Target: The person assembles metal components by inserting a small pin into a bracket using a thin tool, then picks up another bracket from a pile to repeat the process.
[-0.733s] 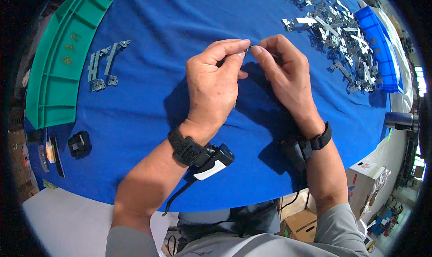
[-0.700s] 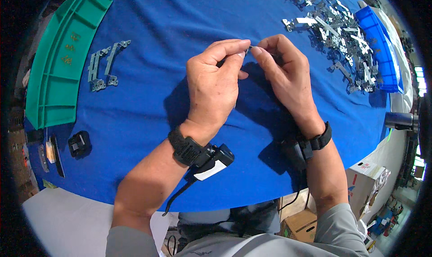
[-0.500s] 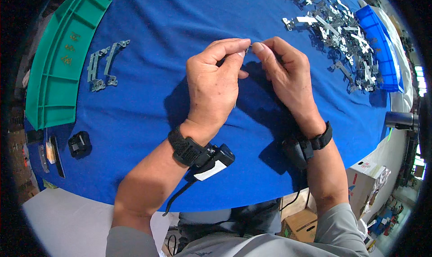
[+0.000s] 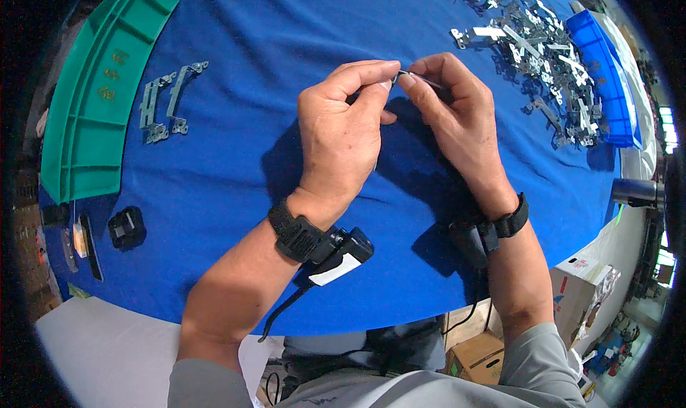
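Above mid worktop (image 4: pixel 214 208), thin metal pc (image 4: pixel 402 73) sits btwn L hand (image 4: pixel 339 118) & R hand (image 4: pixel 457 108), fingers (image 4: pixel 382 69) of each pinched nearly together on it, exact grip part hidden; prob best w/ light squeeze, wrists steady, tips close, to avoid twist/slip.

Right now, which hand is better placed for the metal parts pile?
Probably the right hand: it is nearer the metal parts pile. The left hand sits farther off. Both look occupied with a thin piece.
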A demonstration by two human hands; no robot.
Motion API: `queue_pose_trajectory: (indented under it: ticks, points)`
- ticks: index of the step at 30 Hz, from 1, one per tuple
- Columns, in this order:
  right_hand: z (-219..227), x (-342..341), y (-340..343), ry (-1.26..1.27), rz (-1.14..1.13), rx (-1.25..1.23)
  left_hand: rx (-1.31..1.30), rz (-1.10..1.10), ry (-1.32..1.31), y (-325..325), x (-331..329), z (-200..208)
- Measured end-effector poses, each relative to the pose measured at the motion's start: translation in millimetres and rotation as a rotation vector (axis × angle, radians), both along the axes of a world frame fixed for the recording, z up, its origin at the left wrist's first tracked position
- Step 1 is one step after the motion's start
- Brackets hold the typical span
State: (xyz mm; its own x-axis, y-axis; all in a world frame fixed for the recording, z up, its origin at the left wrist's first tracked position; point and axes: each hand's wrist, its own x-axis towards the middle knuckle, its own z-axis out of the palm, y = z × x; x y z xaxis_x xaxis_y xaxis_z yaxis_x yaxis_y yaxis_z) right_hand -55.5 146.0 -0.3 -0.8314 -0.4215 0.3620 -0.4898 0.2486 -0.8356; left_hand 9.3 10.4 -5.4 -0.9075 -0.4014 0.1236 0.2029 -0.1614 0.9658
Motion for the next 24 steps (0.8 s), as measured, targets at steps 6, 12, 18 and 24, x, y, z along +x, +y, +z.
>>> queue_pose_trajectory:
  ticks: [6,12,18,24]
  points:
    - [3.2,-0.3,2.8,-0.072,-0.015,0.128,-0.015,-0.001,0.01,-1.1,0.3,-1.9]
    - [6.4,-0.2,2.7,-0.051,-0.004,0.047,0.016,0.006,-0.028,0.6,-0.1,1.6]
    - [4.8,0.7,2.7,-0.024,-0.003,0.062,0.001,0.014,-0.005,0.0,0.2,0.0]
    - [3.4,-1.0,0.5,-0.02,-0.053,-0.197,0.026,-0.067,-0.12,1.4,0.9,5.6]
